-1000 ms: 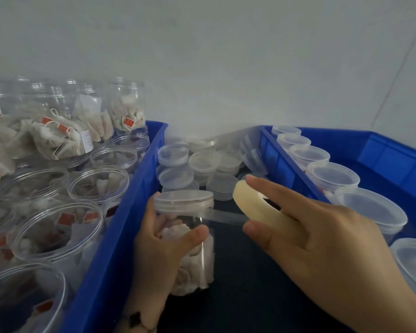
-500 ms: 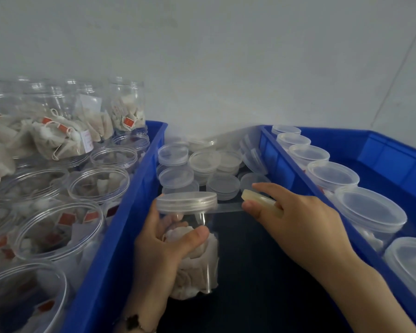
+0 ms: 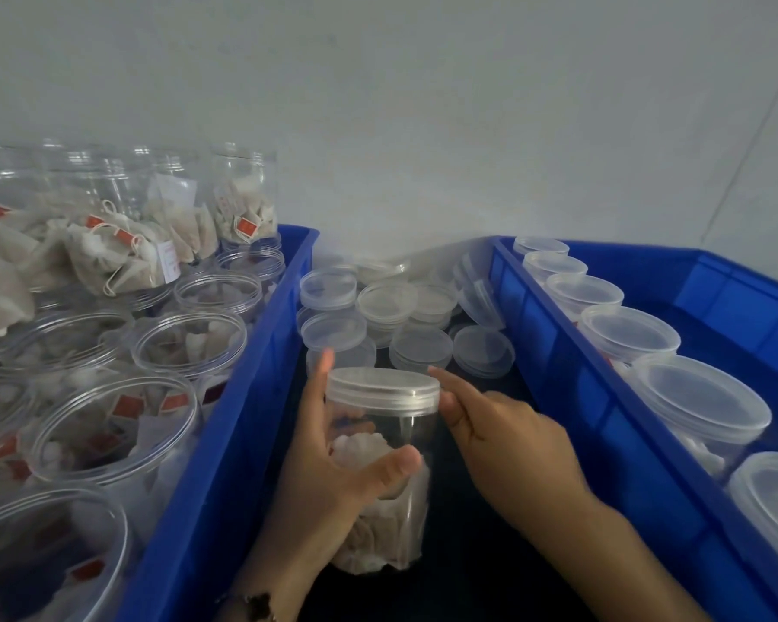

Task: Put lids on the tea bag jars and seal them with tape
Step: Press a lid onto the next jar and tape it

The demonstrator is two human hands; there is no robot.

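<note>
The jar (image 3: pixel 385 469) of tea bags stands upright on the dark table (image 3: pixel 481 554), in the gap between the two blue crates, and I see its clear lid (image 3: pixel 383 387) already sitting on top. My left hand (image 3: pixel 329 469) has its grip clamped on the jar: the thumb crosses the front of the clear wall and the fingers curl round the far side, one fingertip reaching up past the lid's left edge. My right hand (image 3: pixel 499 435) sits just beside the lid on its right, forefinger stretched along the rim and thumb pressed to the side of the lid; whether that grip pinches tape I cannot tell, since no roll shows clearly and the fingers are blurred.

Beyond the jar, toward the wall, a heap of spare lids (image 3: pixel 400 312) lies on the table between the crates. The left crate (image 3: pixel 225 442) holds open jars (image 3: pixel 113 424) with tea bags inside, and more jars stacked behind them. The right crate (image 3: pixel 571 397) carries a row of lidded jars (image 3: pixel 697 397) running along its near wall. A dark bracelet (image 3: pixel 257 606) shows at my left wrist.
</note>
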